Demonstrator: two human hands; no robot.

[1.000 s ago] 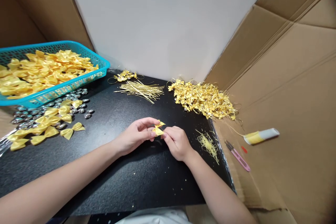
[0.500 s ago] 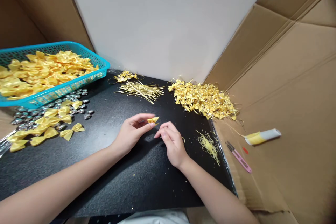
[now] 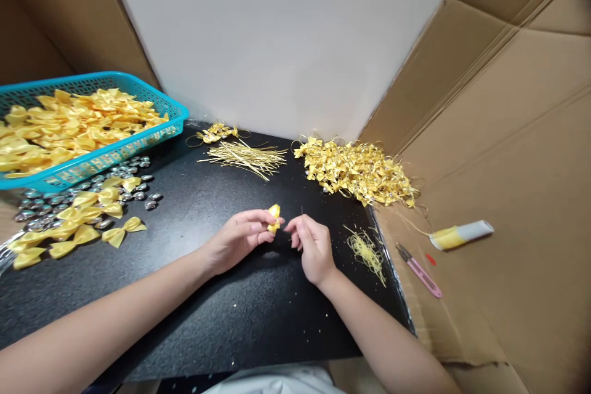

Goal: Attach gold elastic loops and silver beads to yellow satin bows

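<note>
A yellow ribbon bow [image 3: 274, 212] is pinched upright between the thumb and fingers of my left hand [image 3: 237, 237], above the middle of the black table. Close by on its right, my right hand [image 3: 314, 246] is closed in a pinch. A thin dark line, like a piece of cord, sticks up from its fingertips; most of it is hidden. The two hands are slightly apart. Beyond them lies a bundle of gold cord lengths [image 3: 249, 159].
At the left, a blue basket [image 3: 182, 120] full of yellow bows stands beside loose bows [image 3: 85, 234] and shiny silvery beads [image 3: 132, 166]. Finished-looking bows with cord [image 3: 355, 172] are heaped at back right. Thread scraps [image 3: 367, 252], pink snips [image 3: 423, 277] and a thread spool [image 3: 462, 236] lie right.
The bow in my left hand has turned from lying sideways to upright. My right hand has shifted slightly right and down, away from the left.
</note>
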